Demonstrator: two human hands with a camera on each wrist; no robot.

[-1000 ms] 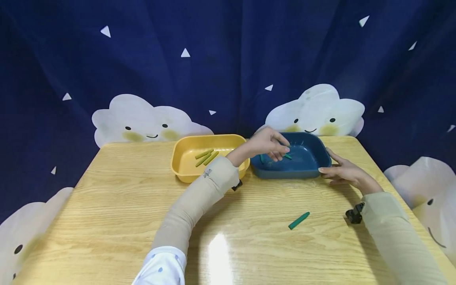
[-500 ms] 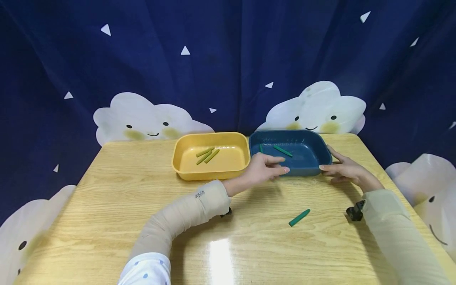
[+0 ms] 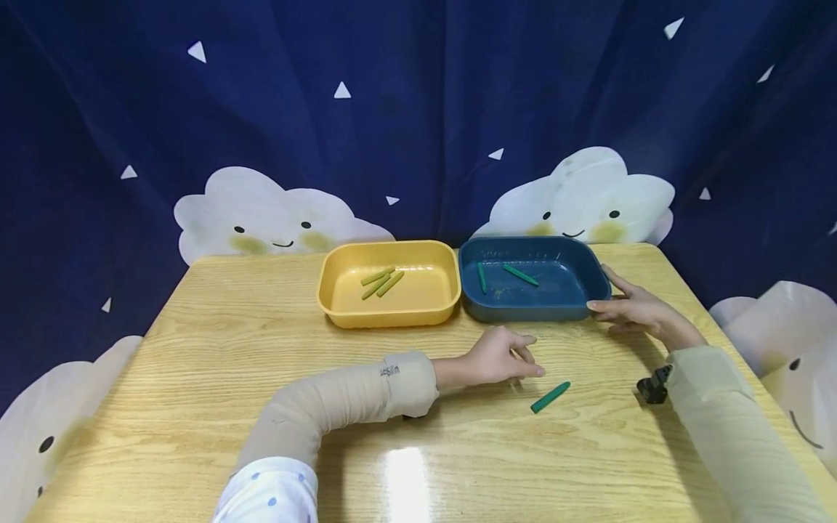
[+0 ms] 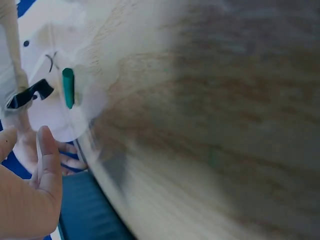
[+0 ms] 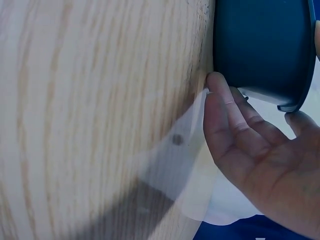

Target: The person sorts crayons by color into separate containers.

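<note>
A green crayon (image 3: 551,398) lies on the wooden table, just beyond the fingertips of my left hand (image 3: 497,356). That hand is over the table with relaxed fingers and nothing in them; the left wrist view shows the crayon (image 4: 68,89) apart from the hand. My right hand (image 3: 637,314) rests at the right end of the blue bin (image 3: 523,314). In the right wrist view its mostly straight fingers (image 5: 240,130) touch the lower end of the bin's wall, with the thumb near the rim. Two green crayons (image 3: 520,274) lie inside this bin.
A yellow bin (image 3: 392,318) stands beside the blue one on the left, with several olive-yellow crayons (image 3: 375,277) in it. Behind the table (image 3: 216,349) hangs a dark blue curtain (image 3: 392,109) with white clouds and triangles.
My left hand has come out from over the blue bin, moving toward me to the loose green crayon. Both crayons in the bin now show fully. My right hand stays at the bin.
</note>
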